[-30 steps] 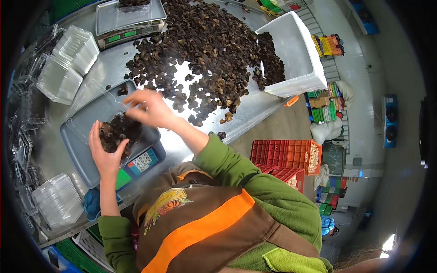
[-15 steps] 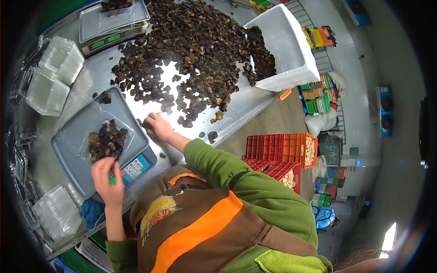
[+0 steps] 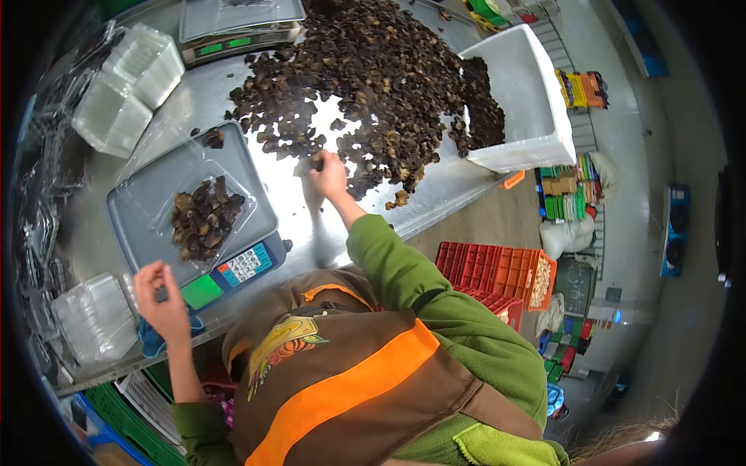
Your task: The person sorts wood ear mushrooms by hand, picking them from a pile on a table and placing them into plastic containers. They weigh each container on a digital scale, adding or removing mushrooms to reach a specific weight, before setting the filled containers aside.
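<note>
Metal bench (image 3: 284,175) with a dark heap (image 3: 373,78), a clear tub (image 3: 247,203) of dark pieces (image 3: 203,221) on the near scale (image 3: 136,206).

Left hand (image 3: 162,301) is loosely curled with thumb and fingers apart, by the scale's near corner; its palm side is hard to make out. Right hand (image 3: 329,175) has bent fingers low at the heap's edge, a dark piece (image 3: 317,164) at the tips; whether it is gripped, I cannot tell. Glare blurs the tub's clear walls. The far scale (image 3: 225,45) is cut off at the top, and the heap hides part of the white box's (image 3: 536,101) inside.
</note>
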Demonstrator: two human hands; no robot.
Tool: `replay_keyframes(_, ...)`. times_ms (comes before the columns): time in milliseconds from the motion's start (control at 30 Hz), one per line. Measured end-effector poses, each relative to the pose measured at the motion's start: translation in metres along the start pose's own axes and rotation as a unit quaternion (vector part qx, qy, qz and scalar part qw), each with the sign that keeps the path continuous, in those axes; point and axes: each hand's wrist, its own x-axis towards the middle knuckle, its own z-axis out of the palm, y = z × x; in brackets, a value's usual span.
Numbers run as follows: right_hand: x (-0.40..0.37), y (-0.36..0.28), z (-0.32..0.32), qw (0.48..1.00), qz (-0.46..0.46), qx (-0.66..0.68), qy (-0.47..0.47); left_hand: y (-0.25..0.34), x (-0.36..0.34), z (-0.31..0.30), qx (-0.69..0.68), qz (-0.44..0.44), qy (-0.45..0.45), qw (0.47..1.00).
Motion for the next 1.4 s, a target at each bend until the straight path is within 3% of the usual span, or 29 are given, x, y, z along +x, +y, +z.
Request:
replay_keyframes(100, 0.0, -0.035, -0.019, 0.981, 0.032, 0.183, -0.058, -0.024, 0.011, -0.032, 0.011, -0.066, 0.066, 0.996)
replay_keyframes(167, -0.011, -0.083, -0.037, 0.942, -0.047, 0.311, -0.118, -0.029, 0.017, -0.041, 0.013, -0.078, 0.081, 0.994)
replay_keyframes(233, -0.028, -0.149, -0.066, 0.934, -0.181, 0.267, -0.153, -0.031, 0.023, -0.042, 0.016, -0.088, 0.092, 0.992)
replay_keyframes(300, -0.034, -0.182, -0.061, 0.915, -0.289, 0.234, -0.155, -0.025, 0.032, -0.033, -0.084, -0.125, 0.079, 0.985)
replay_keyframes(400, -0.048, -0.217, -0.049, 0.915, -0.328, 0.159, -0.17, -0.01, 0.042, -0.016, -0.079, -0.051, 0.069, 0.993)
replay_keyframes(567, -0.046, -0.218, -0.041, 0.912, -0.313, 0.159, -0.213, -0.005, 0.04, -0.011, -0.128, -0.08, 0.043, 0.988)
replay_keyframes(633, -0.04, -0.208, -0.043, 0.903, -0.29, 0.234, -0.216, -0.018, 0.035, -0.013, -0.099, -0.081, 0.039, 0.991)
replay_keyframes(700, -0.036, -0.197, -0.041, 0.902, -0.316, 0.24, -0.168, -0.036, 0.031, -0.011, -0.144, -0.107, 0.047, 0.983)
replay_keyframes(800, -0.033, -0.193, -0.066, 0.874, -0.071, 0.379, -0.294, -0.043, 0.026, -0.013, -0.195, -0.15, 0.057, 0.968)
replay_keyframes(967, -0.024, -0.133, -0.073, 0.875, -0.015, 0.448, -0.186, -0.061, 0.022, -0.022, -0.206, -0.188, 0.058, 0.959)
replay_keyframes(1033, -0.023, -0.11, -0.081, 0.889, 0.064, 0.419, -0.174, -0.068, 0.023, -0.024, -0.216, -0.21, 0.08, 0.95)
replay_keyframes(1200, -0.024, -0.063, -0.086, 0.923, 0.119, 0.35, -0.106, -0.074, 0.031, -0.023, -0.22, -0.233, 0.088, 0.943)
replay_keyframes(1400, -0.025, -0.045, -0.085, 0.927, 0.138, 0.339, -0.081, -0.056, 0.04, -0.013, -0.207, -0.23, 0.045, 0.95)
